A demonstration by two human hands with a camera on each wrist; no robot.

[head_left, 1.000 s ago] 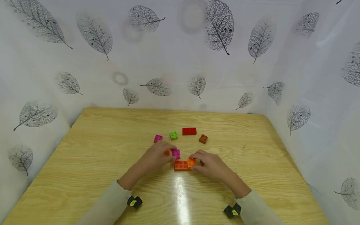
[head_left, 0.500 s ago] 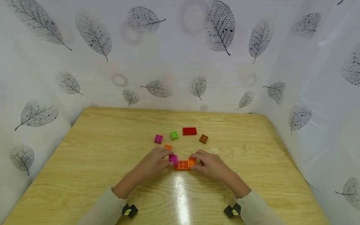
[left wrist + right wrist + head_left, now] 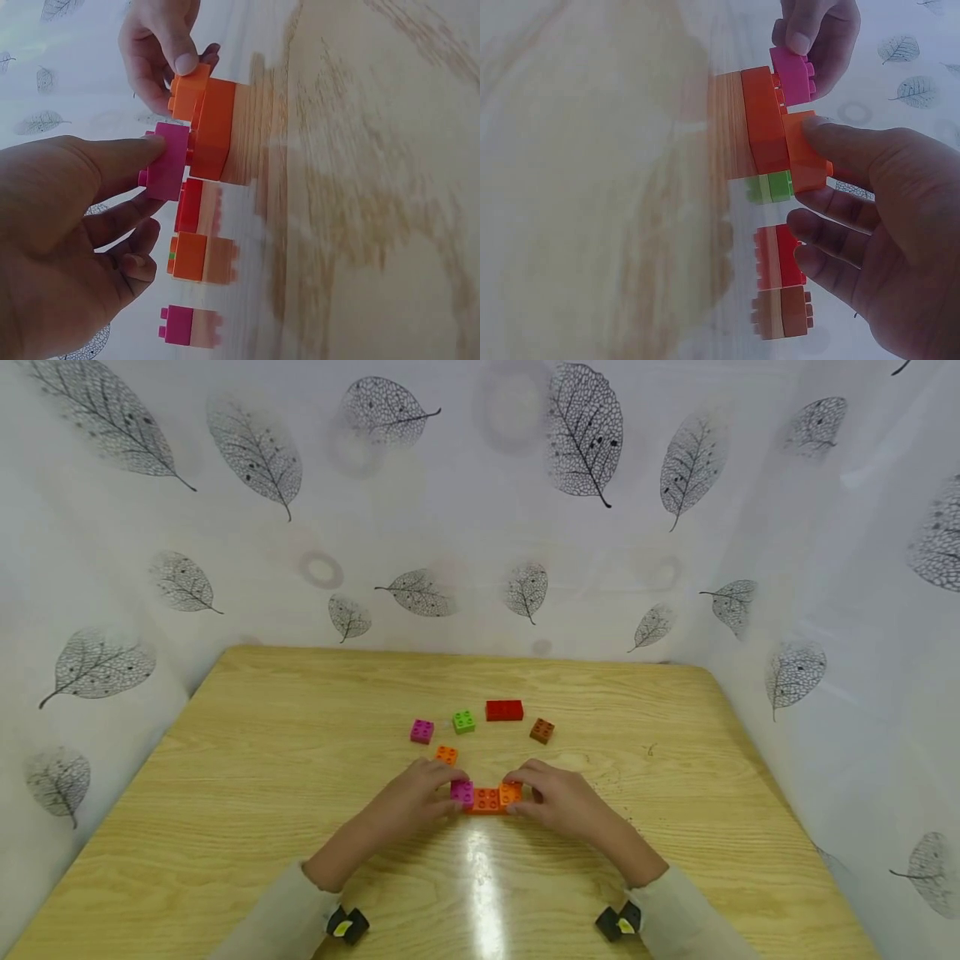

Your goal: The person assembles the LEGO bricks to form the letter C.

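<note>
A long red-orange building brick (image 3: 487, 802) lies on the table in front of me, studs up. My left hand (image 3: 418, 792) pinches a magenta brick (image 3: 167, 161) between thumb and fingers over the long brick's left end. Studs show between these two bricks in the right wrist view, so the magenta one does not look flush; I cannot tell whether they touch. On the right end sits a small orange brick (image 3: 804, 154), pinched by my right hand (image 3: 561, 799) between thumb and fingers.
Behind the hands lie a second orange brick (image 3: 447, 755), another magenta brick (image 3: 422, 732), a lime green brick (image 3: 464, 722), a long red brick (image 3: 505, 710) and a brown brick (image 3: 542, 731). A leaf-print curtain (image 3: 465, 527) surrounds the wooden table (image 3: 262, 760) at the back and sides.
The left hand has brought the magenta brick toward me and slightly left, from behind the long brick to above its left end. My right hand has stayed in place on the orange brick.
</note>
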